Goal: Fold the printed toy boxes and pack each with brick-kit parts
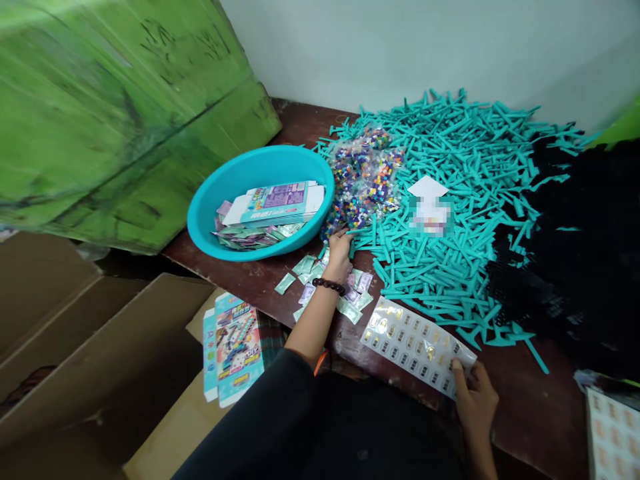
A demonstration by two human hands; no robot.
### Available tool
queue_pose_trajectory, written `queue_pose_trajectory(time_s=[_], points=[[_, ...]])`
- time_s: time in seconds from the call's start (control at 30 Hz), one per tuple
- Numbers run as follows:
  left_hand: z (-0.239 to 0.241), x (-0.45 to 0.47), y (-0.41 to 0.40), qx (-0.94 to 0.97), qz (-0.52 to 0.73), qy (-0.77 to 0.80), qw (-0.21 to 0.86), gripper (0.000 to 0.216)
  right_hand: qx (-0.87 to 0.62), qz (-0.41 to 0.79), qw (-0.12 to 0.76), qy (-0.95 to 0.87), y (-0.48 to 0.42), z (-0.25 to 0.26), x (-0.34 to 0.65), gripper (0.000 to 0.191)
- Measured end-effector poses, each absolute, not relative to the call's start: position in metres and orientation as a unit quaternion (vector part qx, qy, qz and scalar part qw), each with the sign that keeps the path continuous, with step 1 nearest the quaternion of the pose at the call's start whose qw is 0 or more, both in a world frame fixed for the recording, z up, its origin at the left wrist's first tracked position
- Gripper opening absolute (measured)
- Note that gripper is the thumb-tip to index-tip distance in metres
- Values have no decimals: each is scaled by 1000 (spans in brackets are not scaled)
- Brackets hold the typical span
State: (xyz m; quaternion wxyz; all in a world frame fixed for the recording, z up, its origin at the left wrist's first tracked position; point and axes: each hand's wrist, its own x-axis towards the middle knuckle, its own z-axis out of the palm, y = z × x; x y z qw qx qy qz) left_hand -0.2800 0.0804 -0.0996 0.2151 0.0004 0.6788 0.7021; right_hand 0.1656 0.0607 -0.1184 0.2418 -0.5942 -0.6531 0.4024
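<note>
Two hands in the head view, the only view I have. Left hand sits at frame centre, a dark bead bracelet on the wrist. Its fingertips touch the near edge of the bag of coloured beads, where the bag meets the teal stick pile. I cannot tell if it is pinching anything or just resting.

Right hand is lower right, thumb and fingers pinching the near right corner of the sticker sheet. That sheet lies flat on the brown table, just below the sticks.

Small foil sachets are scattered under the left wrist. Left of centre I see a teal basin holding flat printed cartons. A black mesh heap fills the right edge and a green cardboard box the upper left.
</note>
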Motion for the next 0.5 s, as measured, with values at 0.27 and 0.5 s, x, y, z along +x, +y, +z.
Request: queue_pose_trajectory(time_s=[0.27,0.5], points=[[-95,-291,79,50,643,726,240,30,-596,394,240,-657,61,-119,165,51],[-100,-288,68,179,563,785,184,23,-584,401,248,-660,62,-117,164,52]])
